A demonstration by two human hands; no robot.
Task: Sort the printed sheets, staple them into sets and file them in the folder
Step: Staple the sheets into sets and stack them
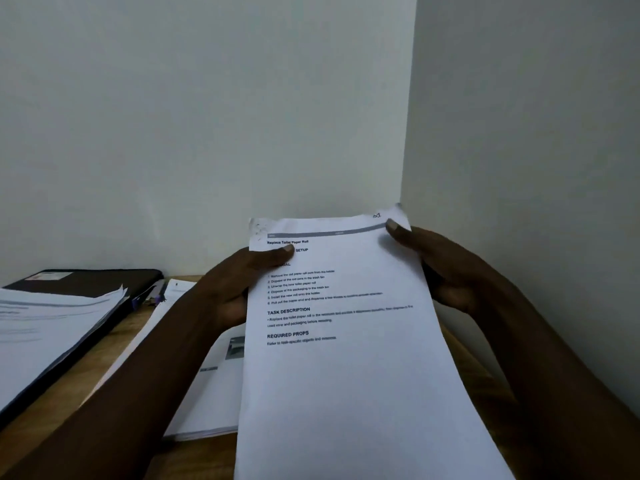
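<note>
I hold a set of printed sheets (346, 368) upright in front of me, headed "Replace Toilet Paper Roll". My left hand (235, 285) grips its left edge, thumb pressed on the front near the top. On the right edge, my right hand (440, 268) holds it with the thumb on the top corner. A dark folder (104, 282) lies open at the left with a stack of sheets (48, 327) on it. Another pile of printed sheets (204, 386) lies on the wooden table (104, 358) below my left arm. No stapler is clearly visible.
White walls meet in a corner right behind the table. A small purple and grey object (156, 292), too blurred to identify, lies between the folder and the middle pile.
</note>
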